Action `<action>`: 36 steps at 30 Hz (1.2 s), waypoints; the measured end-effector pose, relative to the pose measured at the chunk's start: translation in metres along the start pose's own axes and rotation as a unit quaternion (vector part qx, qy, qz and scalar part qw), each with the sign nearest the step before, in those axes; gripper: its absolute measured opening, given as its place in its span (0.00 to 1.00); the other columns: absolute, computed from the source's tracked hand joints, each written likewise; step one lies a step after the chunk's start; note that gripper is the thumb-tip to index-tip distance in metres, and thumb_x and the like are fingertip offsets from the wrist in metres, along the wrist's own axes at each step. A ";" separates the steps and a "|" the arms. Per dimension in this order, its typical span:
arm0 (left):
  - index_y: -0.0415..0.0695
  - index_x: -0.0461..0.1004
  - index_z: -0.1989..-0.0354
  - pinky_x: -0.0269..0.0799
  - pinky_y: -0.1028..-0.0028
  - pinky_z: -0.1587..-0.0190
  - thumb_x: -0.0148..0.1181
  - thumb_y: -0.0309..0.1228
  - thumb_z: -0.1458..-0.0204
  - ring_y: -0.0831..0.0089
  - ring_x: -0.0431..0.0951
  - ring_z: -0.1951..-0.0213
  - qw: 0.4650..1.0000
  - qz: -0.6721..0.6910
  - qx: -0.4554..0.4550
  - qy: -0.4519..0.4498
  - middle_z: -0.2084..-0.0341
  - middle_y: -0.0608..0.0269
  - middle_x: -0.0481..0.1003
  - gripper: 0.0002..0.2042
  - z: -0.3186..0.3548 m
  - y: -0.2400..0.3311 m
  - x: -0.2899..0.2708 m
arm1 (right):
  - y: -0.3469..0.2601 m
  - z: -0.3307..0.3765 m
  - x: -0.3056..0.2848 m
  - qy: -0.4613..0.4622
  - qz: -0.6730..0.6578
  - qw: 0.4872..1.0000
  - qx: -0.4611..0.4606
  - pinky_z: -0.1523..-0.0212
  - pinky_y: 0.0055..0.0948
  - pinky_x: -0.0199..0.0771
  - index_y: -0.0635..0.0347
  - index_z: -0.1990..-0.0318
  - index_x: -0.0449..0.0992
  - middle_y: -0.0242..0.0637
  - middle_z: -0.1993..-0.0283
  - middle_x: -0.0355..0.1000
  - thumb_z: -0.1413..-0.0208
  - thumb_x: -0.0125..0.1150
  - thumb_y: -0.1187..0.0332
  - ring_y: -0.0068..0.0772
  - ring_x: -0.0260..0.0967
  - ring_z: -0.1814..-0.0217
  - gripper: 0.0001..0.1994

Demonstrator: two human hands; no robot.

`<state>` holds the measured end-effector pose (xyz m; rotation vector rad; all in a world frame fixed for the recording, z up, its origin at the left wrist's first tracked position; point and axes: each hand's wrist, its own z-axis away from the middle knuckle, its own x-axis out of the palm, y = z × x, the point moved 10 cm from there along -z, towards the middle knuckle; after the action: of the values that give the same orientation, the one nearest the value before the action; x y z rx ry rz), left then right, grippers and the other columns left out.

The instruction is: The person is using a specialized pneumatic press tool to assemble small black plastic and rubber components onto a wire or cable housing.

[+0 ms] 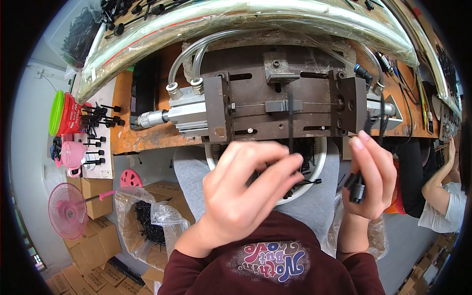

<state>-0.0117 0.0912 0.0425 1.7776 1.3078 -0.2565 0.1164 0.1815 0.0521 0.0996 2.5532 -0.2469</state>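
My left hand (248, 184) is in front of the bench, thumb and fingers pinched on a thin black strip (290, 128). Motion blurs the strip, which points up across the middle of a brown metal fixture (255, 120). A small metal block (282, 106) sits at the fixture's centre, on a thin rod. To the right, my right hand (371, 177) is closed around several black plastic pieces (358, 191) with thick ends, and thin black stems rise above its fingers. Between my knees is a white basin (322, 172) containing black pieces, partly covered by my left hand.
Air cylinders (189, 115) with clear hoses flank the fixture. At left are a pink cup (73, 153), a red tub (69, 115), a pink fan (69, 210) and a lined box (169, 196) of black parts. A plastic-wrapped ledge (246, 14) spans the back. Another person's arm (437, 172) shows at right.
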 end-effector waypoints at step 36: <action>0.37 0.80 0.64 0.75 0.78 0.67 0.72 0.18 0.65 0.70 0.78 0.66 0.998 0.046 -0.047 0.013 0.66 0.57 0.78 0.15 0.007 -0.012 0.008 | 0.001 0.012 0.007 -0.031 -0.056 0.997 0.035 0.66 0.31 0.73 0.68 0.57 0.75 0.49 0.56 0.75 0.53 0.64 0.82 0.38 0.73 0.66 0.14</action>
<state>-0.0160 0.0919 0.0266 1.7612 1.2318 -0.1202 0.1175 0.1799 0.0385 -0.0256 2.4924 -0.3764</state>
